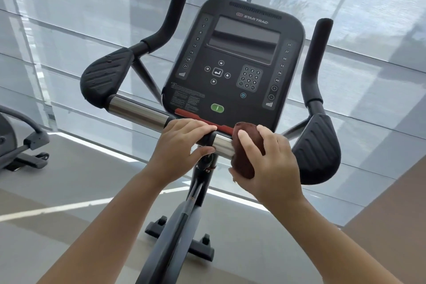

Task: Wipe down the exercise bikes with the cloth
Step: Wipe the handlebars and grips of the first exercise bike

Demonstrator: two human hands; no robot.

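The handlebar tube (138, 110) was shiny, smooth metal; the console (232, 62) matt black plastic; the elbow pads (106, 75) ribbed rubber; the cloth (244, 154) fuzzy brown fabric.

Two hands are showing, the left hand (182, 143) and the right hand (272, 163), with one brown cloth (244, 157) between them. One exercise bike (232, 62) is standing in full view, carrying one console (235, 57), two upright black grips (175, 11) (317, 62), two ribbed elbow pads (106, 74) (315, 150) and two chrome bar sections (138, 110) (223, 146). Part of one second machine (20, 143) is showing at the left edge.
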